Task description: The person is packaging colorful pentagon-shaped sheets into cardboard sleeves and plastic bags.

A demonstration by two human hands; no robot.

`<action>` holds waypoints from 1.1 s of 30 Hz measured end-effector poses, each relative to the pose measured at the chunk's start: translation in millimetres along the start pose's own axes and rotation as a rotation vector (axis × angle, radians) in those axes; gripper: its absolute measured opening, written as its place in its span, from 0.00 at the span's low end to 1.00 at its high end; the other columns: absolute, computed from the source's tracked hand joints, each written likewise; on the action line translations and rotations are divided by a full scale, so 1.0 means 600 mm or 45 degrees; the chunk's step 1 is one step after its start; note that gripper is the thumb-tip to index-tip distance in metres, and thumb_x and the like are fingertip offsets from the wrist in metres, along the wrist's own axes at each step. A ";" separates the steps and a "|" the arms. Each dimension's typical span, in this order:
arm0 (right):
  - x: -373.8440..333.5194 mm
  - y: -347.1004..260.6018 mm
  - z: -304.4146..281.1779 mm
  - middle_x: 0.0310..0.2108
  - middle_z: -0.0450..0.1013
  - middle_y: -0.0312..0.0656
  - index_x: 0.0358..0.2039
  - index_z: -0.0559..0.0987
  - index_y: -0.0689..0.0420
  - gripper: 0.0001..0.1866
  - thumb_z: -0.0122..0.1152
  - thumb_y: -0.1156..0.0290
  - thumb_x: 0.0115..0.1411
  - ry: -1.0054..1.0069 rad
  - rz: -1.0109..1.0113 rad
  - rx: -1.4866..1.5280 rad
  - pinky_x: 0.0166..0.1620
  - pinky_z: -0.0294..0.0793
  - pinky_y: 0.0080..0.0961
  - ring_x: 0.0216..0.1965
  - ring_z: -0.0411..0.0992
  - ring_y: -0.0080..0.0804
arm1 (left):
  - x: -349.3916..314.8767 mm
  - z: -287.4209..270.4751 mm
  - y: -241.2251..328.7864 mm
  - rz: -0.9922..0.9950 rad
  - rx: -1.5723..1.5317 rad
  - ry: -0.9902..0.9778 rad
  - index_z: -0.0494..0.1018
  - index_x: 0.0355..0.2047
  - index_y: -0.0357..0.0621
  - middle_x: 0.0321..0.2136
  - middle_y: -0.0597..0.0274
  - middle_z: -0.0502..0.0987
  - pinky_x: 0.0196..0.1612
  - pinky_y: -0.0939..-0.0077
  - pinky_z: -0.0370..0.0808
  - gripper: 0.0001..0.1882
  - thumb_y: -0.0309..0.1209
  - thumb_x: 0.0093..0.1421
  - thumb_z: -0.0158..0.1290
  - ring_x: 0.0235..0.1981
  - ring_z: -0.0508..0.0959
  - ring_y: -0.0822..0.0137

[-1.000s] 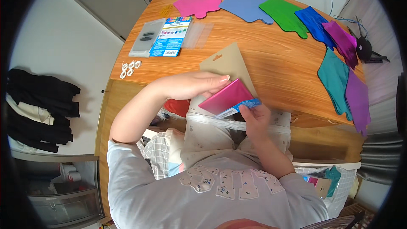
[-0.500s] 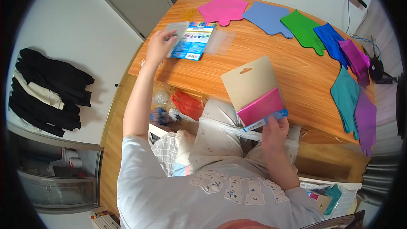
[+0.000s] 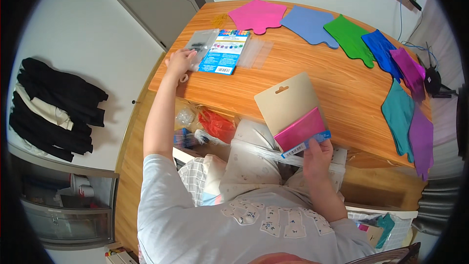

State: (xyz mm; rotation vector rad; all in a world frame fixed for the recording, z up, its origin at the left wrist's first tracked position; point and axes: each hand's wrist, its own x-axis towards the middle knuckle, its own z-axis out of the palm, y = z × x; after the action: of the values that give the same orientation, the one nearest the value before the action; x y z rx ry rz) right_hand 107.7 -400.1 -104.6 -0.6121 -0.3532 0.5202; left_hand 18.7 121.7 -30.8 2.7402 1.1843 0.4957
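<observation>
Between the fingers of my right hand (image 3: 317, 160) is a tan cardboard hang card (image 3: 286, 100) with a slot near its top. A folded shiny pink sheet (image 3: 299, 129) covers its lower part, and a blue-and-white label strip (image 3: 307, 144) runs along the bottom edge. My left hand (image 3: 180, 62) rests at the table's left side, fingers apart, touching or just over the near corner of a clear plastic bag (image 3: 202, 40) with something dark in it. A blue-and-white printed card (image 3: 224, 53) lies beside that bag.
Flat coloured shapes, pink (image 3: 257, 15), light blue (image 3: 309, 25), green (image 3: 348, 40) and several more, line the table's (image 3: 273, 66) far and right edges. Clear sleeves (image 3: 256, 53) lie near the printed card. Under the front edge an open drawer holds a red bag (image 3: 215, 124).
My left hand has come down from above the clear bag to the bag's near corner. My right hand still holds the hang card in almost the same place.
</observation>
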 end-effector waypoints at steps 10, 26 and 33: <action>-0.008 -0.026 0.009 0.53 0.77 0.39 0.54 0.76 0.57 0.17 0.61 0.78 0.65 0.047 -0.139 0.061 0.60 0.73 0.35 0.55 0.75 0.32 | -0.155 -0.128 0.292 0.767 -0.115 0.422 0.83 0.48 0.57 0.53 0.66 0.79 0.58 0.54 0.61 0.13 0.39 0.65 0.57 0.57 0.73 0.59; 0.024 -0.058 0.073 0.47 0.79 0.37 0.48 0.77 0.54 0.08 0.55 0.75 0.70 0.307 -0.164 0.194 0.53 0.78 0.34 0.48 0.78 0.29 | -0.299 -0.043 0.489 1.037 -0.777 -0.809 0.73 0.56 0.45 0.56 0.50 0.74 0.60 0.60 0.71 0.26 0.26 0.55 0.59 0.60 0.71 0.47; 0.040 -0.031 0.106 0.47 0.78 0.37 0.48 0.76 0.54 0.08 0.55 0.76 0.70 0.309 -0.334 0.226 0.54 0.77 0.31 0.47 0.77 0.27 | -0.414 0.016 0.450 0.681 -1.889 -0.711 0.73 0.54 0.37 0.55 0.52 0.76 0.61 0.64 0.70 0.21 0.18 0.59 0.56 0.59 0.74 0.56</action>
State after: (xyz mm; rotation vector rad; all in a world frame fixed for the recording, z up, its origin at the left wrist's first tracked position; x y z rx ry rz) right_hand 104.6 -371.1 -40.6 -0.4421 -0.1512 0.2191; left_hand 48.1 -244.2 -39.4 1.5664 -0.1672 0.3501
